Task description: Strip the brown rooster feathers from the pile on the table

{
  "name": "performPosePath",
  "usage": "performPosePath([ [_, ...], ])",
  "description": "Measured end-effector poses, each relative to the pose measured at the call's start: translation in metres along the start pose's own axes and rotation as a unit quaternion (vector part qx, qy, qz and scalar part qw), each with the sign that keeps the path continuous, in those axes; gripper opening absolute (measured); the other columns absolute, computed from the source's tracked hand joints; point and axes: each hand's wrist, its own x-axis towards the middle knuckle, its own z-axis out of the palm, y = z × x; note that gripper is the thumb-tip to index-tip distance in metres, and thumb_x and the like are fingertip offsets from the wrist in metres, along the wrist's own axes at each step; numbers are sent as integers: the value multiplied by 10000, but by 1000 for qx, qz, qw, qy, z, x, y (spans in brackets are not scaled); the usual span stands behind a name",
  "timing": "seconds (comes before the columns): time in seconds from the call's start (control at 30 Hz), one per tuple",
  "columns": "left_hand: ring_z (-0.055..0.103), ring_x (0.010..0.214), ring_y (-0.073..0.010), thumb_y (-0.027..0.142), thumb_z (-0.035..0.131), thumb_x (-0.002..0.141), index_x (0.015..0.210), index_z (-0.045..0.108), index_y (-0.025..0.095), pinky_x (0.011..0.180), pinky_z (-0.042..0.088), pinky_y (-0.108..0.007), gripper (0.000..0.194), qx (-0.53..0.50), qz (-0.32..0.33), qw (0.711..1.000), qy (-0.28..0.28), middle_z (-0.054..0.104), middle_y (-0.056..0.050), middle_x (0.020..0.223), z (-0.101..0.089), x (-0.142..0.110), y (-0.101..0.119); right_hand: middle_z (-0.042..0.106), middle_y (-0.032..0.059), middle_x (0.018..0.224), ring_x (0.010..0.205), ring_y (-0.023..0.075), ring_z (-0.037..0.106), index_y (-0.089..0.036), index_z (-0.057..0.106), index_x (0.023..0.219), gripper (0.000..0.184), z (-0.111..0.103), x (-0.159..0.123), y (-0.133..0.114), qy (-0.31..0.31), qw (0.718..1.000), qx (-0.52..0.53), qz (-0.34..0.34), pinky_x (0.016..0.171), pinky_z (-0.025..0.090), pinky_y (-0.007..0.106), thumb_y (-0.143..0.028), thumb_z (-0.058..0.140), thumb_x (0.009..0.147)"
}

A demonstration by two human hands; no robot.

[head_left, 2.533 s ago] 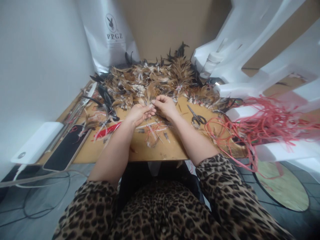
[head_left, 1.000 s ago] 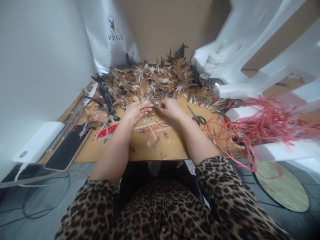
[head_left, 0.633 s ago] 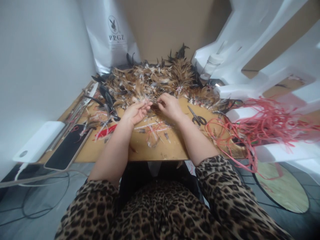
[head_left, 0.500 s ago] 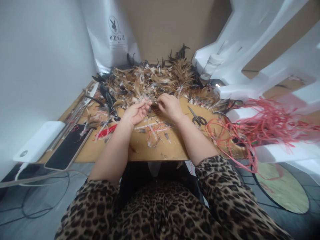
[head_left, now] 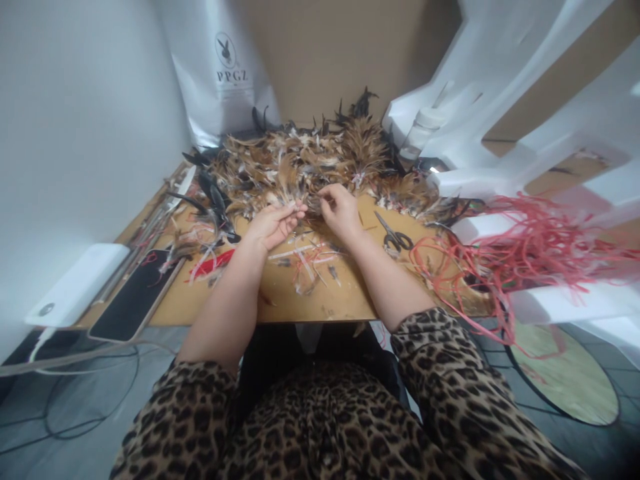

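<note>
My left hand (head_left: 277, 225) is palm up, its thumb and fingers pinched on a small bunch of brown feathers (head_left: 287, 179) with pale quill ends. Close beside it, my right hand (head_left: 341, 212) has its thumb and forefinger curled together at the pile's near edge. Whatever those fingertips hold is too small to make out. Behind both hands spreads a large heap of brown feathers (head_left: 325, 150) with some black ones. Red and white scraps of ribbon (head_left: 306, 261) lie on the table (head_left: 320, 303) below the hands.
Black-handled scissors (head_left: 395, 235) lie right of my right hand. A tangle of red ribbon (head_left: 545, 247) hangs over white foam at the right. On the left are a phone (head_left: 133, 297), a white power bank (head_left: 80, 283) and thin rods. A white bag (head_left: 220, 80) stands behind.
My right hand has shifted slightly, its fingertips now a little farther apart from the left hand's. My left hand stays almost in place, still pinching the feathers.
</note>
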Motion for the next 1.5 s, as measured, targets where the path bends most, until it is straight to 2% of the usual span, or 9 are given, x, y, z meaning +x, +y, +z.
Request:
performPosePath([
  [0.13,650,621,-87,83,582,781,819,645,67,536,504,-126,75,34,32,999,-12,693,-91,760,3,-2,0,604,37,795,662,117,497,-151,586,852,164,2,5,-1,22,976,151,158,650,404,249,-237,487,753],
  [0.27,648,618,-84,103,603,772,832,648,81,562,508,-135,78,39,35,999,-7,690,-74,742,5,-5,0,583,-13,664,492,60,412,-163,592,801,258,6,6,-7,-83,860,388,322,472,320,194,-394,612,688],
  [0.4,640,597,-73,109,596,779,823,650,88,576,512,-134,73,24,23,999,-29,682,-60,706,5,-6,-2,590,-24,668,483,37,405,-161,590,799,343,8,3,-13,-173,751,543,334,448,296,172,-419,714,610],
  [0.53,630,571,-64,81,569,792,799,646,84,550,504,-122,77,5,0,999,-54,673,-51,670,6,-7,-3,581,-42,640,496,37,420,-163,543,741,334,8,1,-16,-192,710,596,322,460,303,167,-352,763,575],
  [0.63,637,572,-64,80,562,802,832,643,83,534,498,-114,86,2,-18,999,-38,688,-62,713,5,-5,-3,574,-49,622,488,35,411,-168,497,696,351,7,2,-16,-169,722,590,319,462,298,167,-350,769,570],
  [0.8,666,602,-114,138,629,769,888,642,57,501,499,-138,145,56,-1,998,23,701,-103,750,3,0,-4,442,-81,477,437,39,356,-174,480,639,360,7,5,-12,-98,794,522,296,444,260,176,-402,752,577],
  [0.93,664,589,-120,140,650,749,851,648,46,497,500,-148,139,90,4,996,19,702,-117,761,5,-1,-7,429,-78,462,423,42,337,-173,489,619,355,8,6,-9,-56,830,466,302,432,233,186,-413,745,568],
  [1.27,636,550,-95,142,657,731,739,649,45,499,483,-143,98,128,15,992,-4,689,-106,686,6,-1,-13,490,-63,483,431,44,366,-159,524,622,243,11,3,-19,-51,836,454,304,446,270,189,-327,695,581],
  [1.5,584,469,-72,165,674,718,652,633,48,468,455,-143,141,170,29,985,-16,642,-74,575,7,-2,-14,502,-61,496,447,49,392,-161,514,618,305,15,1,-19,-49,841,445,305,461,297,190,-366,730,555],
])
